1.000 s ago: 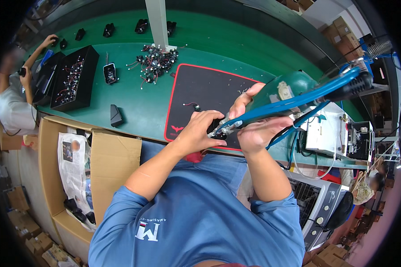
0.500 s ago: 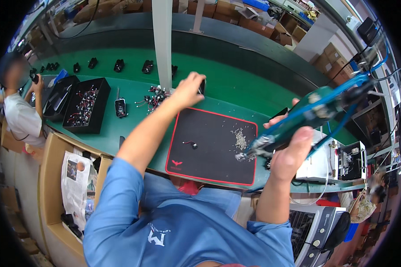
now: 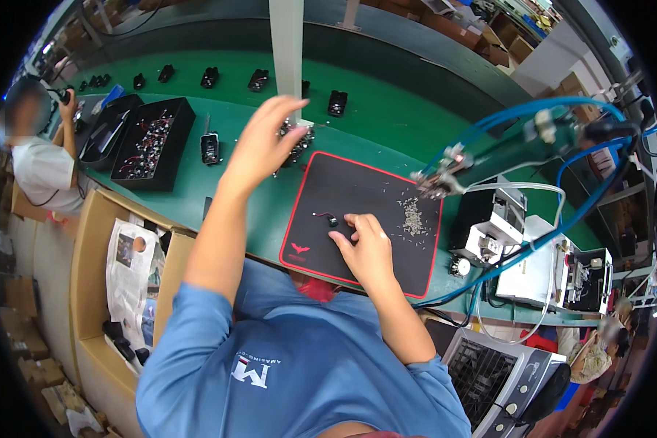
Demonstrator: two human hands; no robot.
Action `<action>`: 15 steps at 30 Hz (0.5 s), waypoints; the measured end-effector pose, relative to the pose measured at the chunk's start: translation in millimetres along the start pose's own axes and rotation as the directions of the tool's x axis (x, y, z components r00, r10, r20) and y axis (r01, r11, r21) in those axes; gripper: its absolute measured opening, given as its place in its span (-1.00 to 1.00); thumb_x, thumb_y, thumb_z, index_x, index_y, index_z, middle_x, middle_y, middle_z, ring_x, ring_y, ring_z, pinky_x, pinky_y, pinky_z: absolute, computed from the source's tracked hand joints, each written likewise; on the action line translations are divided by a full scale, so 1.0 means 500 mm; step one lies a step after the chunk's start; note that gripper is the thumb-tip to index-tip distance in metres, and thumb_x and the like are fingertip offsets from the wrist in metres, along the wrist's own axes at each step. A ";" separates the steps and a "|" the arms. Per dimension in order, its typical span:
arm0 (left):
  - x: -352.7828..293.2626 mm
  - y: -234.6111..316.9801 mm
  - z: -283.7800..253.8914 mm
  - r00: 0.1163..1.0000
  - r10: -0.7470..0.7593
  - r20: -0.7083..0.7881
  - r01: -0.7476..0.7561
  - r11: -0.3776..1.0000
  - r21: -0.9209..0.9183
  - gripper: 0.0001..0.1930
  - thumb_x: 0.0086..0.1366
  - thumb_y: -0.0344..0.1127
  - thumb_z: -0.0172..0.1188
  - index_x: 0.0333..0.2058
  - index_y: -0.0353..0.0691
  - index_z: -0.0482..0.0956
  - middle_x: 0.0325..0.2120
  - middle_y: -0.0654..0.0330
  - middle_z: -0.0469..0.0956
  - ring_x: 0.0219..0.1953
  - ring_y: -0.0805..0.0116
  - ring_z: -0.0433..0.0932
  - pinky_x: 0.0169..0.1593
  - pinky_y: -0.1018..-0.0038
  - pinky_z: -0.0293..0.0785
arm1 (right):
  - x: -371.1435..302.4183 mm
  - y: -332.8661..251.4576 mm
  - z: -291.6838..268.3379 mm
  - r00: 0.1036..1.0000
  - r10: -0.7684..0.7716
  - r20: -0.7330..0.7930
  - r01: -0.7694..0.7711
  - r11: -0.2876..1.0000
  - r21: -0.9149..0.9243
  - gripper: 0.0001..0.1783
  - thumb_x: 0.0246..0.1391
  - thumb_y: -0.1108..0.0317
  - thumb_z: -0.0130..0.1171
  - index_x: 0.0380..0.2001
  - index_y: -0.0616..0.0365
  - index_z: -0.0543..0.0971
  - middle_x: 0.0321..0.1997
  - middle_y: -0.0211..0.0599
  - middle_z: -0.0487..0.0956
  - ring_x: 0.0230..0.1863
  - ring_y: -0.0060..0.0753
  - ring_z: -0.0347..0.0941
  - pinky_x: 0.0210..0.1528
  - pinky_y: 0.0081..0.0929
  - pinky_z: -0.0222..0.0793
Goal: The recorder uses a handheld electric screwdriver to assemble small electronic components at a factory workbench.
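Observation:
On a black mat with a red border (image 3: 314,182) lies a small black part with thin red wires (image 3: 333,220). My right hand (image 3: 369,252) is just to the right of it, thumb and fingers apart, with nothing visible between them. Raised over the bench at the mat's far left corner, my left hand (image 3: 259,150) is open and empty. It partly hides a heap of small wired parts (image 3: 299,146). A green power screwdriver (image 3: 500,153) with blue hoses hangs above the mat's right side. Small pale screws (image 3: 412,217) are piled on the mat beneath its tip.
Several black housings (image 3: 336,103) stand along the green strip behind. A black bin of wired parts (image 3: 153,146) and another housing (image 3: 210,148) are on the left. A white post (image 3: 287,58) rises behind the mat. Machines (image 3: 493,226) stand right; a co-worker (image 3: 44,160) sits far left.
My right hand has let go of the screwdriver and come down beside the wired part. My left hand has released a black housing on the green strip and drawn back left.

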State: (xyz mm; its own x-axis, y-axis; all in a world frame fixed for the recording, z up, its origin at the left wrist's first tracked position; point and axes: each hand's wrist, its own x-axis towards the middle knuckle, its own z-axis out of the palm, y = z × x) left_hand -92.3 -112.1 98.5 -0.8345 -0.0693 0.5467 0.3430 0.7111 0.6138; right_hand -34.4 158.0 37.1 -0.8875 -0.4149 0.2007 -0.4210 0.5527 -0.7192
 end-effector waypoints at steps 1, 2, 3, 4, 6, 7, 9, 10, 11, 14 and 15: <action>-0.057 0.020 -0.052 0.994 -0.099 -0.052 0.100 0.995 0.023 -0.55 0.31 -0.38 0.34 0.16 -0.25 0.57 0.10 0.02 0.57 0.17 -0.01 0.54 0.25 0.24 0.44 | 0.012 -0.009 0.011 0.996 0.084 0.009 -0.084 0.996 -0.020 -0.61 0.02 0.25 0.50 -0.14 0.22 0.64 -0.19 -0.12 0.58 -0.21 -0.02 0.60 -0.18 -0.20 0.58; -0.115 0.034 -0.095 0.975 -0.196 -0.106 0.201 0.979 0.039 -0.58 0.31 -0.37 0.33 0.14 -0.25 0.58 0.03 0.04 0.60 0.10 0.00 0.57 0.20 0.25 0.47 | 0.016 -0.009 0.021 0.997 0.076 0.023 -0.076 0.997 -0.008 -0.61 0.02 0.25 0.50 -0.14 0.22 0.64 -0.19 -0.12 0.58 -0.21 -0.02 0.60 -0.18 -0.20 0.58; -0.172 0.029 -0.126 0.954 -0.275 -0.121 0.287 0.953 0.095 -0.57 0.30 -0.37 0.33 0.14 -0.28 0.57 0.07 0.00 0.56 0.11 -0.03 0.55 0.20 0.24 0.46 | 0.021 -0.003 0.038 1.000 0.022 -0.021 -0.025 0.993 -0.118 -0.57 0.01 0.20 0.51 -0.13 0.21 0.64 -0.20 -0.14 0.57 -0.20 0.00 0.60 -0.18 -0.17 0.57; -0.224 0.017 -0.145 0.925 -0.352 -0.144 0.371 0.916 0.150 -0.56 0.29 -0.38 0.33 0.13 -0.31 0.55 0.11 -0.05 0.53 0.13 -0.06 0.53 0.20 0.23 0.46 | 0.024 0.003 0.055 0.997 -0.039 -0.060 0.025 0.974 -0.226 -0.54 0.00 0.15 0.52 -0.13 0.20 0.64 -0.21 -0.15 0.56 -0.19 0.01 0.59 -0.17 -0.15 0.57; -0.303 -0.009 -0.161 0.942 -0.321 -0.100 0.335 0.877 0.343 -0.51 0.29 -0.35 0.35 0.18 -0.27 0.52 0.17 -0.04 0.48 0.21 -0.09 0.45 0.29 0.15 0.37 | 0.024 0.021 0.063 0.997 -0.069 -0.038 0.059 0.973 -0.221 -0.63 -0.01 0.18 0.52 -0.22 0.20 0.69 -0.26 -0.18 0.59 -0.26 0.00 0.61 -0.23 -0.14 0.56; -0.328 -0.003 -0.165 0.922 -0.386 -0.030 0.357 0.816 0.455 -0.33 0.23 -0.31 0.42 0.30 -0.21 0.42 0.27 -0.05 0.38 0.32 -0.12 0.34 0.36 0.07 0.26 | 0.018 0.024 0.059 0.997 -0.068 -0.034 0.060 0.978 -0.201 -0.65 0.01 0.19 0.51 -0.23 0.20 0.70 -0.27 -0.17 0.59 -0.27 -0.01 0.61 -0.23 -0.14 0.55; -0.361 0.005 -0.178 0.881 -0.472 0.023 0.410 0.788 0.460 -0.24 0.19 -0.29 0.46 0.34 -0.19 0.36 0.31 -0.06 0.33 0.34 -0.13 0.31 0.38 0.04 0.24 | 0.000 0.021 0.052 0.996 -0.072 -0.045 0.063 0.982 -0.178 -0.70 0.03 0.24 0.49 -0.23 0.18 0.72 -0.30 -0.16 0.58 -0.28 -0.04 0.59 -0.22 -0.15 0.53; -0.363 0.019 -0.180 0.836 -0.542 0.085 0.451 0.766 0.458 -0.15 0.15 -0.27 0.50 0.39 -0.17 0.31 0.34 -0.07 0.28 0.37 -0.15 0.28 0.39 0.01 0.22 | -0.016 0.019 0.039 0.997 -0.066 -0.041 0.058 0.983 -0.177 -0.70 0.03 0.24 0.49 -0.23 0.18 0.72 -0.30 -0.16 0.58 -0.28 -0.04 0.59 -0.22 -0.15 0.53; -0.353 0.037 -0.183 0.763 -0.631 0.140 0.489 0.705 0.513 -0.04 0.07 -0.33 0.54 0.43 -0.18 0.23 0.37 -0.09 0.22 0.39 -0.17 0.25 0.41 0.03 0.23 | -0.030 0.016 0.026 0.994 -0.090 -0.064 0.075 0.976 -0.206 -0.71 0.04 0.26 0.48 -0.21 0.19 0.72 -0.30 -0.16 0.57 -0.28 -0.05 0.58 -0.21 -0.16 0.52; -0.377 -0.030 -0.168 0.826 -0.537 0.170 0.442 0.806 0.394 -0.06 0.05 -0.41 0.54 0.40 -0.24 0.26 0.35 -0.08 0.26 0.37 -0.17 0.28 0.38 0.08 0.27 | -0.089 0.032 -0.014 0.986 -0.104 -0.129 0.074 0.973 -0.220 -0.70 0.03 0.40 0.45 -0.13 0.20 0.71 -0.26 -0.15 0.56 -0.26 -0.06 0.56 -0.19 -0.19 0.50; -0.384 -0.044 -0.165 0.831 -0.536 0.149 0.463 0.815 0.348 -0.09 0.02 -0.49 0.53 0.36 -0.32 0.30 0.35 -0.06 0.28 0.36 -0.13 0.32 0.39 0.18 0.30 | -0.114 0.039 -0.026 0.992 -0.053 -0.115 0.027 0.975 -0.220 -0.69 0.05 0.42 0.43 -0.10 0.18 0.71 -0.22 -0.16 0.57 -0.21 -0.06 0.56 -0.13 -0.19 0.51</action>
State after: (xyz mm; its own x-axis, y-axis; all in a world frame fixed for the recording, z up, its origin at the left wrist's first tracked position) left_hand 96.1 -172.1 27.0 -0.9414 -0.3347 0.0406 -0.2573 0.7911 0.5549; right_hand 5.7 201.8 20.4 -0.8794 -0.3580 0.3139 -0.4758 0.6868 -0.5494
